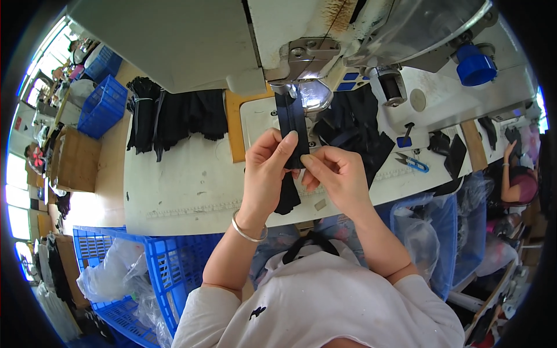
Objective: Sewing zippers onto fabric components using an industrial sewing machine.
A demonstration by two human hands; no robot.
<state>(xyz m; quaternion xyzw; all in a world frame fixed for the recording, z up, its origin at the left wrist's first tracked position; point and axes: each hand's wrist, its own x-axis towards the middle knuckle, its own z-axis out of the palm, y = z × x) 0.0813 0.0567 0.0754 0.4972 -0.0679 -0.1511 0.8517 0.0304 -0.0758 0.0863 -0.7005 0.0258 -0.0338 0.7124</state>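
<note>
A long black fabric strip (291,119) runs from under the needle area of a white sewing machine (304,64) toward me, its lower end hanging at the table's front edge. My left hand (270,159) grips the strip's left side, thumb on top. On the opposite edge, my right hand (336,174) pinches the strip between thumb and forefinger. Other fingertips lie partly hidden beneath the fabric. To the right of the needle rests a heap of black fabric pieces (351,124). More black pieces (188,113) lie in a row on the left of the table.
Blue-handled thread snips (413,162) lie right on the white table (174,185). A blue crate (154,249) with clear plastic bags stands below left, blue bins (444,243) below right. The machine head overhangs my hands. Another person (518,182) sits at far right.
</note>
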